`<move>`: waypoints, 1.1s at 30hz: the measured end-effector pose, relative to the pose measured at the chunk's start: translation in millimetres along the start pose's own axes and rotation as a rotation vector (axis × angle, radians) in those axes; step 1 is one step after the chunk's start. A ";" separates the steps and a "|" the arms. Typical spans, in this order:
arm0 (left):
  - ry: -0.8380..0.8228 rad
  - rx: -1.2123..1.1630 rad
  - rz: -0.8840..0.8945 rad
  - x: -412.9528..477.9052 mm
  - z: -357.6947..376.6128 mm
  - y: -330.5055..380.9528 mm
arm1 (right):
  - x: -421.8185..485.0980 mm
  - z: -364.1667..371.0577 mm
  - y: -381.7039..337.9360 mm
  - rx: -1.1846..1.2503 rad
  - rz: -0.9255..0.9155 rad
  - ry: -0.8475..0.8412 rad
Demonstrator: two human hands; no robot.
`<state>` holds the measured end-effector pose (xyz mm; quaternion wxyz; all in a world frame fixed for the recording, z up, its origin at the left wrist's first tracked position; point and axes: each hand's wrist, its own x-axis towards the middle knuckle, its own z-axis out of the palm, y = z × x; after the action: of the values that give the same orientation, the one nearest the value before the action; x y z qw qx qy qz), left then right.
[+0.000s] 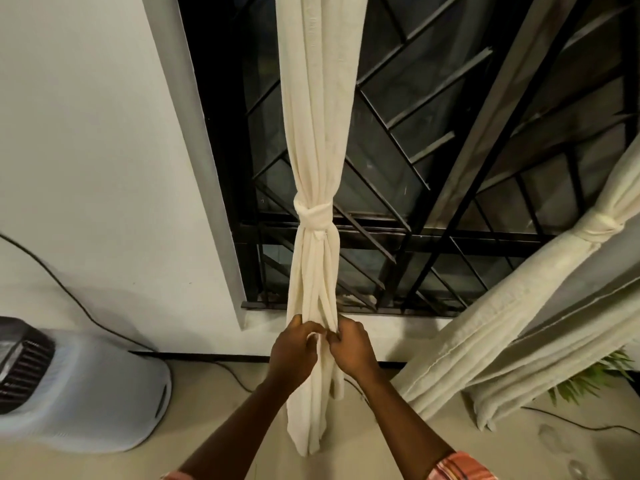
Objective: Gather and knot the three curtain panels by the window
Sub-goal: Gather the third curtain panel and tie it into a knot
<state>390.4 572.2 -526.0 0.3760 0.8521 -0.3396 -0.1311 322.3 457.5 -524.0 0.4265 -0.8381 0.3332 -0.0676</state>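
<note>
Before the barred window (415, 168) a cream curtain panel (315, 116) hangs vertical, its knot (312, 214) above the sill — a second panel (502, 341), also knotted, slants right of the window. An air cooler (69, 393) stands left. Below the sill, left hand (292, 348) and right hand (351, 349) pinch the panel's tail in curled fingers

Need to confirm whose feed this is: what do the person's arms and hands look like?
Forearms are bare up to sleeves at the picture's bottom edge. The right sleeve is striped orange, pink and white; only a sliver of the left sleeve shows, similar in colour. Left hand and right hand show no gloves, rings or watch.
</note>
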 end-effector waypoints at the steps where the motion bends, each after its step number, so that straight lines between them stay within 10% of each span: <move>1: 0.041 -0.006 -0.023 0.1 -0.8 -1.0 | 0.6 0.3 0.5 -0.020 0.000 0.011; 18: 0.540 -0.014 -0.314 5.1 -65.8 -38.3 | 6.2 -46.0 16.4 -0.140 0.094 0.588; 27: 0.258 -0.019 -0.263 -27.3 -13.7 -13.5 | -27.7 -9.5 15.9 -0.166 -0.160 0.180; 33: 0.197 0.202 0.086 -33.0 3.9 -9.8 | -37.0 20.1 16.2 -0.191 -0.233 0.031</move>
<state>369.0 597.2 -537.0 0.3253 0.8789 -0.3488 0.0043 293.7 487.0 -542.6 0.3289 -0.9068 0.2450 -0.0974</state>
